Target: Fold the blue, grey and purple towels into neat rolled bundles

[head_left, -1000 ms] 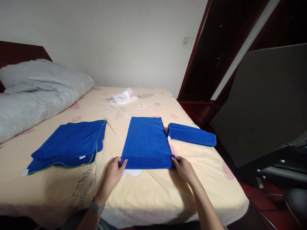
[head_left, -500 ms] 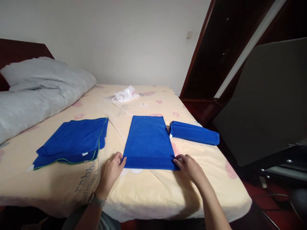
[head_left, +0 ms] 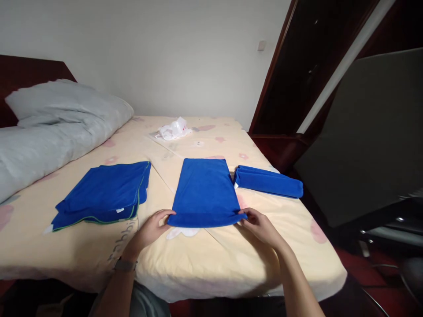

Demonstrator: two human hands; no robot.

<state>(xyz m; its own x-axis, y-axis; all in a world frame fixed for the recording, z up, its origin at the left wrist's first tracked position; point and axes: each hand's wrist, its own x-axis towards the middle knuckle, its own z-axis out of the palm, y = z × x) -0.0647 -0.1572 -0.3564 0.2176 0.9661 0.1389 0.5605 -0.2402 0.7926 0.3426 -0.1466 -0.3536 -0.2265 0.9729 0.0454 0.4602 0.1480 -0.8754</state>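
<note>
A blue towel (head_left: 205,187) lies flat on the bed in front of me, its near edge turned over in a narrow strip. My left hand (head_left: 153,227) pinches the near left corner of that strip between thumb and fingers. At the near right corner, my right hand (head_left: 259,225) grips the fold in the same way. To the left rests a loose stack of blue cloths (head_left: 104,189) with green edging and a white tag. Right of the towel lies a blue towel folded into a long narrow bundle (head_left: 269,182).
The bed (head_left: 205,268) has a cream patterned sheet. A crumpled white plastic bag (head_left: 174,129) sits toward the far side. Grey bedding (head_left: 66,121) is heaped at the left. Beyond the bed's right edge stands a dark grey panel (head_left: 366,132).
Both hands have moved the near edge slightly away from me, and the turned-over strip looks narrower and rounder. The other cloths and the bag stay where they were.
</note>
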